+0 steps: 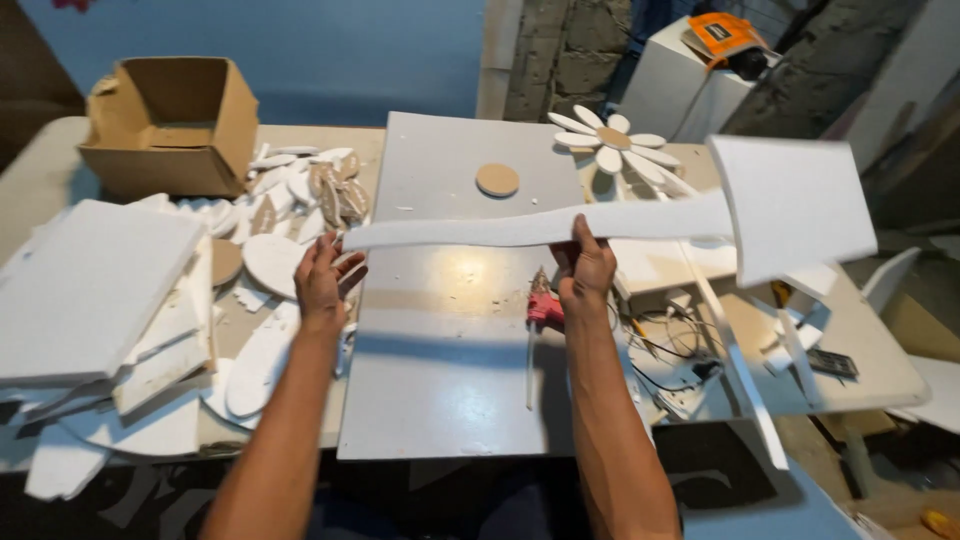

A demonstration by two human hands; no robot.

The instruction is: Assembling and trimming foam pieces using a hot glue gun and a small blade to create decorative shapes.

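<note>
**White foam cut-out, held over the bench**

Item 1. Foam cut-out [640, 218]: white, flat, a long narrow stem that widens at the right into a broad paddle-shaped panel. Held level in the air above the grey board, spanning from centre-left to far right.

Item 2. Right hand [585, 268]: closed on the stem from below near its middle, thumb and fingers pinching the strip's edge.

Item 3. Left hand [322, 280]: at the stem's pointed left tip, fingers loosely curled and partly spread; whether it touches the tip cannot be told.

Item 4. Grey board [440, 360]: large rectangular sheet lying on the bench [40, 160] directly under the cut-out, dusted with small white scraps.

Item 5. Glue gun [543, 305]: pink-red, lying on the board just beside the right wrist.

Item 6. Brown disc [497, 180]: round, on the far part of the board.

Item 7. Daisy shape [612, 146]: white petals round a brown centre, far right of the disc.

Item 8. Cardboard box [172, 125]: open, far left corner of the bench.

Item 9. Foam offcuts [290, 200]: petals, ovals and slabs (white, some brown-faced), heaped left of the board, with a thick white slab [90, 285] at the near left.

Item 10. Cables [670, 350]: dark tangle on the bench right of the right forearm.
</note>
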